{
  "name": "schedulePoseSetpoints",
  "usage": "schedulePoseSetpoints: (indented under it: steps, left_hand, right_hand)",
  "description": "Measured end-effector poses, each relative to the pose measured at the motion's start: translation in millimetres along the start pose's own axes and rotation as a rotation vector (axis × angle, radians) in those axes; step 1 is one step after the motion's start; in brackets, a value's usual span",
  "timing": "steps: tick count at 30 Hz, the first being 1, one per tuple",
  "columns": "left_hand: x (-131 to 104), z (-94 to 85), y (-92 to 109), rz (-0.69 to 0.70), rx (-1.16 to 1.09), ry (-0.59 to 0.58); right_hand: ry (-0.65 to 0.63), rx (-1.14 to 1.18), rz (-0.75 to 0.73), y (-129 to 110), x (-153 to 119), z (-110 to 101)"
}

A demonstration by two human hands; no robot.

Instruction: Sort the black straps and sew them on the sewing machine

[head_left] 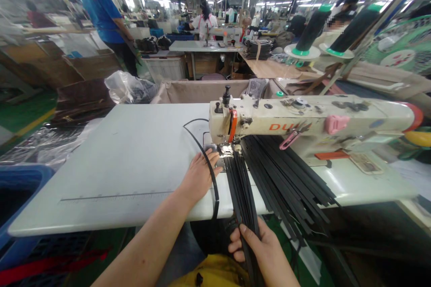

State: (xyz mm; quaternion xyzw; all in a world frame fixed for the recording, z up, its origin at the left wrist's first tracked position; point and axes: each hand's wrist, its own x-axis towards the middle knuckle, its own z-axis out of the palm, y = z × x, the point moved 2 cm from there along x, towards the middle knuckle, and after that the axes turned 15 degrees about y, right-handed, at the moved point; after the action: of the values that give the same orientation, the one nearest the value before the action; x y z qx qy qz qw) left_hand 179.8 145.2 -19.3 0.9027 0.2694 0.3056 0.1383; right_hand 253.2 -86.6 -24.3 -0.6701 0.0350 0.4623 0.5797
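Observation:
A pale sewing machine (303, 119) stands on a white table. My left hand (202, 172) lies on the tabletop just left of the needle area, its fingers stretched out towards the presser foot. A thin black strip (210, 168) loops from behind the machine head, passes over this hand and hangs past the front edge. Wrapped round a bundle of black strips (240, 188), my right hand (254, 242) is closed below the table edge; the bundle's far ends reach the needle plate. More black strips (286, 179) lie fanned out under the machine arm.
The white table (117, 157) has a ruler line near its front. A blue crate (25, 172) stands at the left, plastic-wrapped goods (124, 87) behind it. Two black thread cones (311, 31) rise at the back right near a green fan (400, 49). A person in blue (101, 13) stands further back.

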Motion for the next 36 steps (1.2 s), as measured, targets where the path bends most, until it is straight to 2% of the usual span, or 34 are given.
schedulePoseSetpoints:
  steps: [8,12,14,17,19,21,22,24,25,27,29,31,36]
  left_hand:
    - [-1,4.3,2,0.001,0.048,-0.005]
    - [-1,5.4,0,0.02,-0.01,0.047]
    - [2,2.2,-3,-0.013,-0.071,0.138]
    - [5,-11.4,-4,-0.092,-0.099,0.405]
    - [2,-24.3,1,-0.044,-0.076,0.606]
    - [-5,-34.3,9,0.081,-0.052,0.716]
    - [-8,-36.6,13,0.14,-0.041,0.707]
    - [-10,-34.5,15,0.188,-0.01,0.585]
    - [-9,-30.5,12,0.157,0.008,0.498]
    - [-2,-19.0,0,0.01,0.025,0.351]
    - [12,-5.8,-18,-0.169,0.004,0.27]
    - [30,6.1,-36,-0.257,-0.035,0.217]
    - [78,23.2,-62,-0.209,-0.12,0.089]
  right_hand:
    - [0.022,-0.011,-0.041,-6,1,10]
    - [0.023,-0.025,-0.081,-7,1,14]
    - [0.019,-0.029,-0.098,-8,1,15]
    - [0.003,-0.038,-0.112,-11,1,19]
    - [0.003,-0.039,-0.122,-12,1,22]
    - [0.009,-0.033,-0.137,-14,3,24]
    - [0.012,-0.032,-0.144,-14,4,25]
    - [0.02,-0.028,-0.155,-15,5,26]
    - [0.025,-0.026,-0.159,-15,6,27]
    - [0.034,-0.018,-0.166,-16,7,29]
    - [0.04,-0.01,-0.168,-18,7,31]
    - [0.041,-0.002,-0.168,-19,8,33]
    - [0.05,0.007,-0.159,-19,9,35]
